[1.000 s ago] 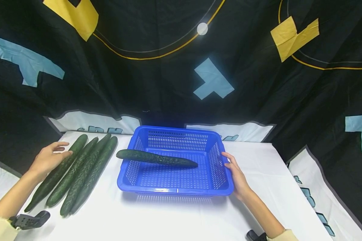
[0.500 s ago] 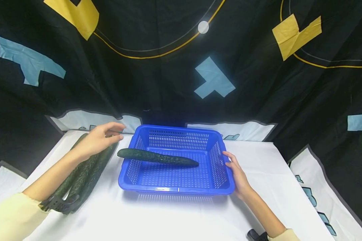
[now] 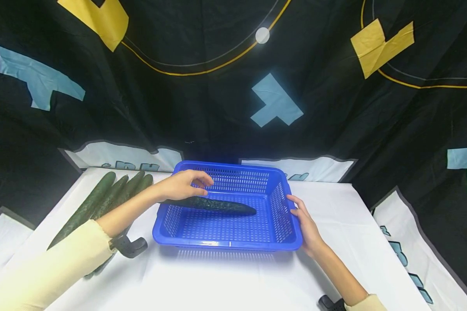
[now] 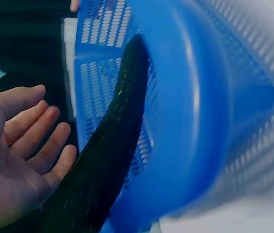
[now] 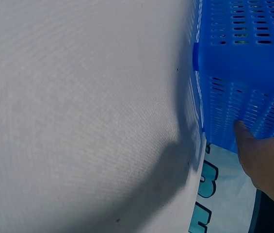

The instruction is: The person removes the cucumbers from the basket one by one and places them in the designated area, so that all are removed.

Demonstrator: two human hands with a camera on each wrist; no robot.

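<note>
A long dark green cucumber point(image 3: 222, 206) lies slanting across the blue plastic basket point(image 3: 227, 245), its left end propped over the left rim. Above that end hovers my left hand point(image 3: 183, 185), fingers loosely bent, holding nothing. The left wrist view shows its palm point(image 4: 6, 179) beside the cucumber point(image 4: 105, 141), apart from it as far as I can tell. My right hand point(image 3: 309, 229) grips the basket's right rim, fingers over the edge. In the right wrist view, the thumb point(image 5: 246, 141) presses the basket's outer wall point(image 5: 243, 63).
Several more cucumbers point(image 3: 85, 209) lie side by side on the white tablecloth point(image 3: 225, 285) at the left, partly hidden by my left arm. A black curtain point(image 3: 202, 116) with yellow and light blue patches hangs behind the table.
My left hand has moved right, from beside the group of cucumbers to over the basket's left side. The basket, its cucumber and my right hand stay put.
</note>
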